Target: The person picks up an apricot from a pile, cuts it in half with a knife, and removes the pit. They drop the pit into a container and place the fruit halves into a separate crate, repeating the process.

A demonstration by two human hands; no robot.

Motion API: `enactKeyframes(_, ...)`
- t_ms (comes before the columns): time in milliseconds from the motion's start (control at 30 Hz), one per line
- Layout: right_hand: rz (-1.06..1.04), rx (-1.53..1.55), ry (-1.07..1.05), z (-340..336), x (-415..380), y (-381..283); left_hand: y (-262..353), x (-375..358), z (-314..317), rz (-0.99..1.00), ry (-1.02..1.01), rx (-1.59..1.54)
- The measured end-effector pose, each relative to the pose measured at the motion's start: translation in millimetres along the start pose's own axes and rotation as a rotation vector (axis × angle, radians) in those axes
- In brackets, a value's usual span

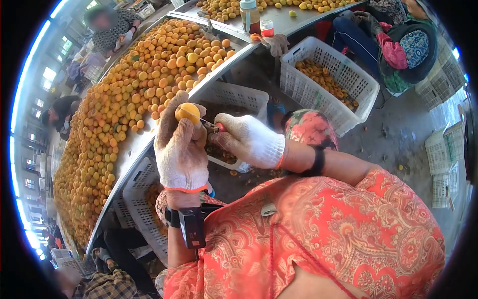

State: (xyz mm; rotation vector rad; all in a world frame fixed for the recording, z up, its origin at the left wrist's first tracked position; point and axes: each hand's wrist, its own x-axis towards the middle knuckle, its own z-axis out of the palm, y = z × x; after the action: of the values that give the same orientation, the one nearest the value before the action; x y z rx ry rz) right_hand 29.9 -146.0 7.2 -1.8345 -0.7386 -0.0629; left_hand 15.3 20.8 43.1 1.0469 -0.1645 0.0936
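My left hand [180,144], in a soiled white knit glove, grips an apricot [187,113] between fingers and thumb. In my right hand [251,139], gloved the same way, is a small knife [218,127] with a red handle. Its thin blade points left and reaches the apricot's right side. Both hands are close together, over a white crate [244,97] that stands below the table edge. Dark pieces lie inside that crate, partly hidden by my hands.
A metal table [130,158] carries a large heap of apricots [144,74]. On its far part stand a bottle [250,17] and a red jar [267,30]. White crates [331,74] with apricot pieces flank me. Other people sit nearby, one at right [393,50].
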Motion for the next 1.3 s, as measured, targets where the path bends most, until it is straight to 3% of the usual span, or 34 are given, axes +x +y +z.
enactKeyframes(367, 0.077, 0.038, 0.032, 9, -1, 6, -20, 8, 7, 0.076, 0.019, -0.033)
enactKeyframes(433, 0.056, -0.1, 0.096, 14, 1, 7, -30, 5, 4, 0.068, 0.038, -0.061)
enactKeyframes(500, 0.075, -0.099, 0.1, 13, 1, 1, -38, 3, 4, -0.12, 0.171, -0.341)
enactKeyframes(600, 0.175, -0.091, 0.046, 10, 1, -2, -27, -3, 27, -0.149, 0.154, -0.294)
enactKeyframes(767, 0.027, -0.092, 0.154, 11, -5, -4, -24, -4, 36, -0.075, 0.257, -0.029)
enactKeyframes(900, 0.065, -0.138, 0.122, 18, -8, 4, -34, 0, 29, -0.069, 0.235, -0.119)
enactKeyframes(1033, 0.003, -0.092, 0.204, 11, -12, -6, -26, 4, 18, -0.076, 0.086, -0.018)
enactKeyframes(1100, 0.01, -0.074, 0.183, 7, -12, -7, -24, 7, 19, 0.152, 0.142, 0.283)
enactKeyframes(1233, 0.04, -0.092, 0.148, 13, -12, 3, -31, 3, 8, 0.09, 0.074, 0.175)
enactKeyframes(1300, 0.066, -0.081, 0.15, 16, -13, 6, -39, 0, 24, -0.018, 0.247, -0.091)
